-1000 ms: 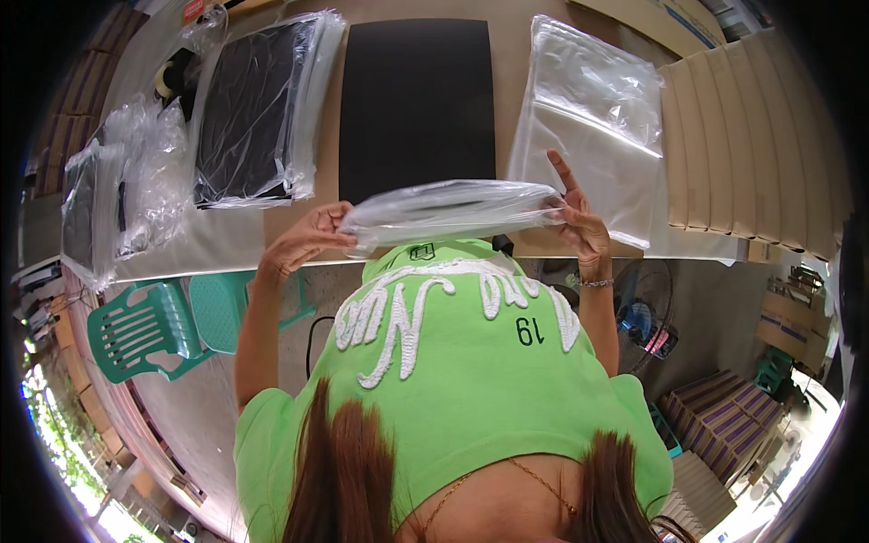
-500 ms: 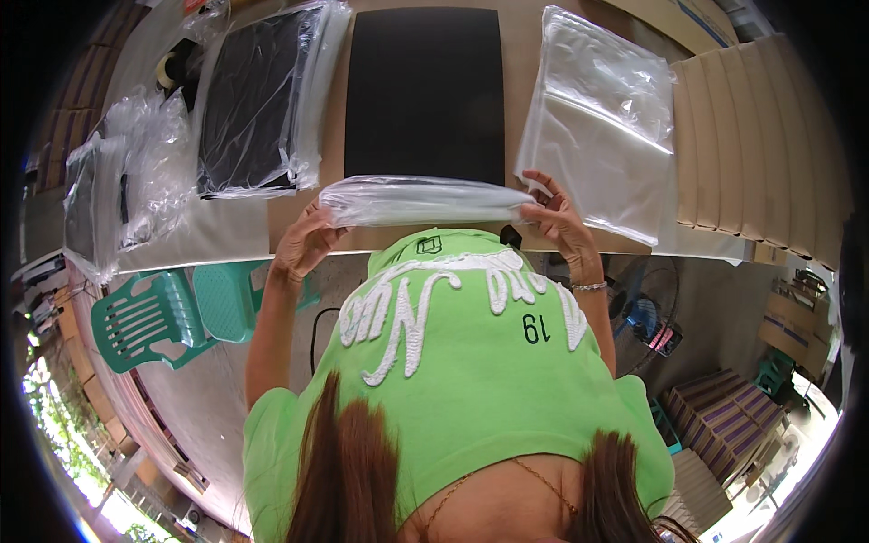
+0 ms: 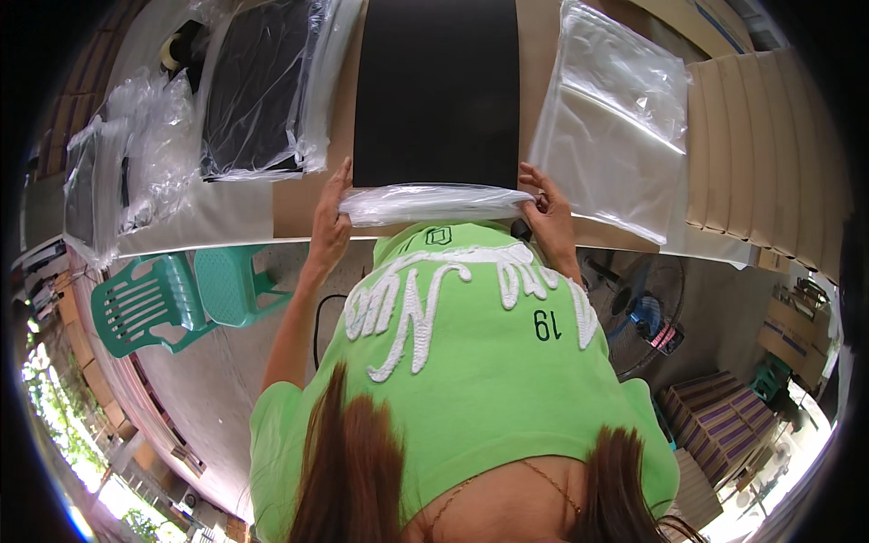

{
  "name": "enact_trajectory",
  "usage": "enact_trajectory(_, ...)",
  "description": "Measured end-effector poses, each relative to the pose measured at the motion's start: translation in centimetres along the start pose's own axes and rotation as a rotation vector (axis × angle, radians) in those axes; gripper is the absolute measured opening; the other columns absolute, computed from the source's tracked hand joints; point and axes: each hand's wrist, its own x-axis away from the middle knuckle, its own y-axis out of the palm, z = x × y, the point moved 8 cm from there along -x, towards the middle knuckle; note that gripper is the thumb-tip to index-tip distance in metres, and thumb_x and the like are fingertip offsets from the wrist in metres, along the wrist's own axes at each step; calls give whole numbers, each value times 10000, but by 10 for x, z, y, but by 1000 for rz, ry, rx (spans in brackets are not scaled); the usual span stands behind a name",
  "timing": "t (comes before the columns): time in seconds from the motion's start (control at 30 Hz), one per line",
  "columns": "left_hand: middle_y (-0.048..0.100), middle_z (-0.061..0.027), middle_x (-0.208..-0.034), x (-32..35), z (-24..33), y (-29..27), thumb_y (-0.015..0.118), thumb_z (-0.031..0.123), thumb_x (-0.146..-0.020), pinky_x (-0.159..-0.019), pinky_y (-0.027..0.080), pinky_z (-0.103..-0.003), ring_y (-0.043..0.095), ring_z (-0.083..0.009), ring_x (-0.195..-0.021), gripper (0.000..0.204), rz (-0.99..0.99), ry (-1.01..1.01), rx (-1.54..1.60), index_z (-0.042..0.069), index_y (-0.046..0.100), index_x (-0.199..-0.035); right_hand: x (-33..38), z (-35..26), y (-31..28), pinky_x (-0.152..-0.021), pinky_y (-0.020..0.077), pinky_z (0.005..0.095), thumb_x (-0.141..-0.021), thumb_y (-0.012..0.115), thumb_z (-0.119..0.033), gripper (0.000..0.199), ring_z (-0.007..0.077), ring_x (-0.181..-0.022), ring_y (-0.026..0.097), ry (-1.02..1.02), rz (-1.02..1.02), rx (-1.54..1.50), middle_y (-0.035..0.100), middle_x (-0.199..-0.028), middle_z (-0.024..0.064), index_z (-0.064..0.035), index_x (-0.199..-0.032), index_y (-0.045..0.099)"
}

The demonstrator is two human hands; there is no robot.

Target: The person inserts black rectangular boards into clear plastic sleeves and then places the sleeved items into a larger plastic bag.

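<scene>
A black sheet (image 3: 436, 90) lies flat on the brown table (image 3: 299, 204), its long axis running away from the person. At its near edge a clear plastic bag (image 3: 434, 203) stretches crosswise, left to right. The left hand (image 3: 330, 222) pinches one end, the right hand (image 3: 546, 210) apparently the other, both forearms raised.

Glossy clear plastic bag (image 3: 434, 203), matt black sheet (image 3: 434, 90)
</scene>
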Motion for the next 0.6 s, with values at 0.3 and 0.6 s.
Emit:
enact_trajectory(0.3, 238, -177, -1462, 10, -7, 1, 283, 48, -705, -1115, 147, -341, 246, -260, -1353, 706, -80, -33, 114, -35, 214, -1403, 5, -24, 3, -797, 482, 350, -750, 485, 67, 529, 283, -945, 626, -59, -28, 195, 591, -1141, 208, -86, -1255, 512)
enact_trajectory(0.6, 285, -182, -1441, 9, 5, -2, 265, -26, -634, -1116, 147, -311, 282, -244, -1337, 730, -36, -104, 178, -60, 305, -1361, 15, -65, -1, -875, 451, 341, -743, 480, 99, 464, 305, -982, 611, -66, 15, 342, 600, -1119, 206, -44, -1174, 570)
